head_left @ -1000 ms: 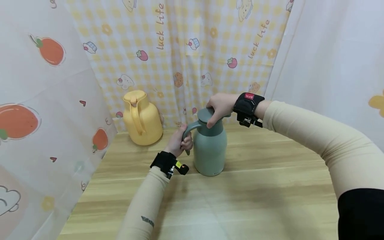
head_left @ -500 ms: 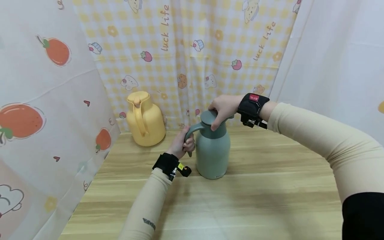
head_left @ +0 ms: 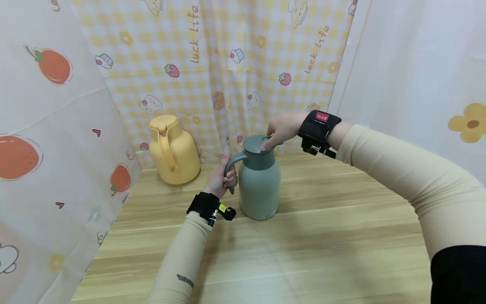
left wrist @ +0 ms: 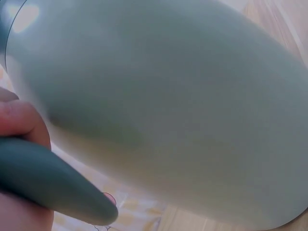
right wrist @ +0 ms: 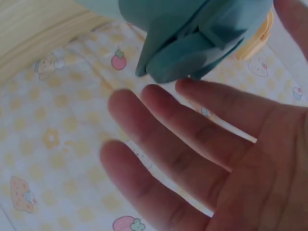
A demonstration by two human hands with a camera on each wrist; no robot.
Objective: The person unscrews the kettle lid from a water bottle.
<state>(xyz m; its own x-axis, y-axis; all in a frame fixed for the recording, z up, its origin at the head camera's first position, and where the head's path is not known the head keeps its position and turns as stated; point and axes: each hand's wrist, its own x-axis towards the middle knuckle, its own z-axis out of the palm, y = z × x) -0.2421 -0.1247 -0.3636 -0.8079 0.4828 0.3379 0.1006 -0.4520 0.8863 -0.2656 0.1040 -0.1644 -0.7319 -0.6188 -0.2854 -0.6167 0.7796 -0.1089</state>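
Note:
A sage-green vacuum jug (head_left: 260, 190) with a darker green collar, lid (head_left: 253, 143) and handle (head_left: 236, 158) stands upright on the table. My left hand (head_left: 221, 178) grips the handle, its fingers curled round it. In the left wrist view the handle's lower end (left wrist: 77, 195) pokes out from between the fingers, beside the jug's body (left wrist: 178, 106). Above the lid is my right hand (head_left: 284, 128), its thumb reaching over the lid's top. The right wrist view shows that hand's fingers (right wrist: 192, 139) spread and nearly straight, the forefinger tip at the jug's spout (right wrist: 178, 62).
A yellow jug (head_left: 178, 156) stands at the back left, its handle facing forward. Printed curtains (head_left: 228, 76) hang behind and on both sides of the wood-grain table (head_left: 303, 249).
My right hand has loosened from the lid and risen slightly to the right, so more of the lid shows. The left hand keeps its grip. The head view has shifted a little.

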